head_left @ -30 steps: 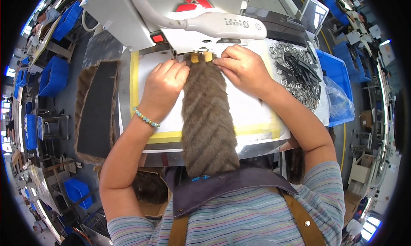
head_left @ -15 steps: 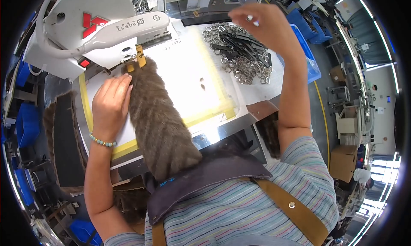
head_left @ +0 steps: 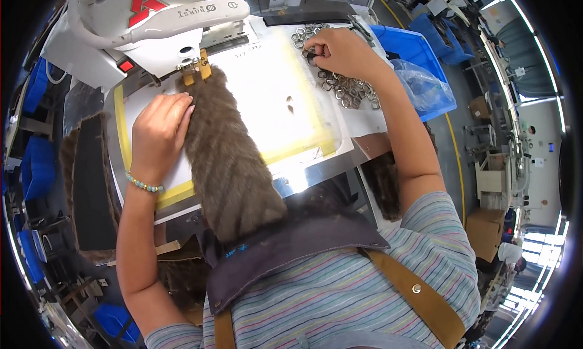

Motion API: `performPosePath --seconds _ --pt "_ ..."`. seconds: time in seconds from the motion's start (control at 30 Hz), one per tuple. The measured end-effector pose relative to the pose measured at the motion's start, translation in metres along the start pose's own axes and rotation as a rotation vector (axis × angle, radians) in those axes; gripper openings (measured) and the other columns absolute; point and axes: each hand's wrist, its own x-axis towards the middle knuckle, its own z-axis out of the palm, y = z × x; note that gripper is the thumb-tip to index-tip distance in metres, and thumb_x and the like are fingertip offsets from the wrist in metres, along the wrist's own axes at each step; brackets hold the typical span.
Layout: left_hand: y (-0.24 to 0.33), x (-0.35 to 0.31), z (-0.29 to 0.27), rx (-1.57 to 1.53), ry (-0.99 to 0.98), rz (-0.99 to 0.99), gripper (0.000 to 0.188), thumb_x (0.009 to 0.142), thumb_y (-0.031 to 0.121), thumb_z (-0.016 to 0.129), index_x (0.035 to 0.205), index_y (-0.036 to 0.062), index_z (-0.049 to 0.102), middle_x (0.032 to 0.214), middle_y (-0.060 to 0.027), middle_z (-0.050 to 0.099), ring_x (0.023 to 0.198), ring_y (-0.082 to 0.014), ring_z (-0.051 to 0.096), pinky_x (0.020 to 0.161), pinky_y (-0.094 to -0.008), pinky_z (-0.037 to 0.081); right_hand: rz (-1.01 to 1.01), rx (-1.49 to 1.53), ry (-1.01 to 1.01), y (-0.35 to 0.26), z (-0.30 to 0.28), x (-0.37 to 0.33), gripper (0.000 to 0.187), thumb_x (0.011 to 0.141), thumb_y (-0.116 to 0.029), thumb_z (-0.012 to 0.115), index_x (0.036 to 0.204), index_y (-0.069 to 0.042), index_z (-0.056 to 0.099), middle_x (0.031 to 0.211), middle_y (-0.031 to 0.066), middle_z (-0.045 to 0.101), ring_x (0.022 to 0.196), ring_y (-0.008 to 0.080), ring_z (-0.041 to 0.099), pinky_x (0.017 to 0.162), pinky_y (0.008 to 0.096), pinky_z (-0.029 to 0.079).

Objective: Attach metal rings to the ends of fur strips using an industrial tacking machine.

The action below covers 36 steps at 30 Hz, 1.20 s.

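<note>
A long strip of brown fur (head_left: 228,154) lies from the sewing machine's needle area down to my apron. My left hand (head_left: 161,124) rests along its upper left edge, fingers together and gripping that edge; the thumb is partly hidden. Yellow clamp pieces (head_left: 197,69) of the machine sit on the strip's top end. To the right, my right hand (head_left: 346,54) is over a pile of metal rings (head_left: 349,91) with black straps. Its thumb and index finger pinch a short black strap (head_left: 311,57), with a metal ring beside the fingertips.
The white sewing machine (head_left: 115,21) stands at the back left. Yellow tape (head_left: 303,157) borders the bright work surface. Behind my right arm is a blue bin (head_left: 428,57) with a clear plastic bag (head_left: 419,85). More fur pieces with dark backing (head_left: 94,185) hang at the left.
My right hand has come down from above the pile, and its fingers have closed on a black strap among the rings. My left hand and the fur strip have barely moved.
</note>
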Motion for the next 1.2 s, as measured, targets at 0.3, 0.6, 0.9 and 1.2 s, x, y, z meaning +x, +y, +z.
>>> performPosePath --seconds 0.3,0.6,0.9,1.2 --pt "0.002 0.002 0.0 -0.046 -0.003 0.003 0.016 0.091 0.006 0.078 0.106 0.0018 0.075 0.103 -0.0099 0.076 0.094 -0.0285 0.073 0.084 -0.0389 0.06 -0.094 -0.176 0.229 0.002 -0.034 -0.023 0.014 0.091 -0.009 0.074 0.103 -0.003 0.078 0.093 0.0093 0.071 0.08 0.0272 0.072 0.072 0.0373 0.056" --pt "0.011 0.004 -0.005 -0.088 0.001 0.023 0.016 0.09 0.005 0.079 0.104 0.0003 0.075 0.103 -0.0109 0.077 0.094 -0.0291 0.073 0.083 -0.0393 0.06 -0.062 -0.328 -0.03 -0.04 -0.004 -0.071 0.01 0.092 -0.012 0.068 0.093 -0.005 0.075 0.096 0.007 0.067 0.09 0.0316 0.071 0.075 0.0442 0.056" --pt "0.012 0.004 -0.007 -0.116 -0.001 0.006 0.014 0.091 0.006 0.079 0.103 0.0004 0.076 0.101 -0.0116 0.077 0.094 -0.0294 0.073 0.083 -0.0393 0.059 -0.166 -0.221 -0.015 -0.024 -0.006 -0.065 0.007 0.089 -0.01 0.071 0.092 -0.005 0.074 0.091 0.0071 0.067 0.081 0.0308 0.069 0.072 0.0413 0.056" --pt "0.042 0.006 -0.006 -1.238 -0.089 -0.644 0.027 0.108 0.012 0.068 0.129 -0.0035 0.072 0.114 -0.0118 0.08 0.094 -0.0119 0.074 0.089 -0.0267 0.059 -0.525 0.189 0.275 -0.096 -0.006 -0.023 0.02 0.081 -0.007 0.082 0.101 -0.008 0.077 0.101 0.0003 0.073 0.081 0.0216 0.072 0.063 0.0317 0.055"
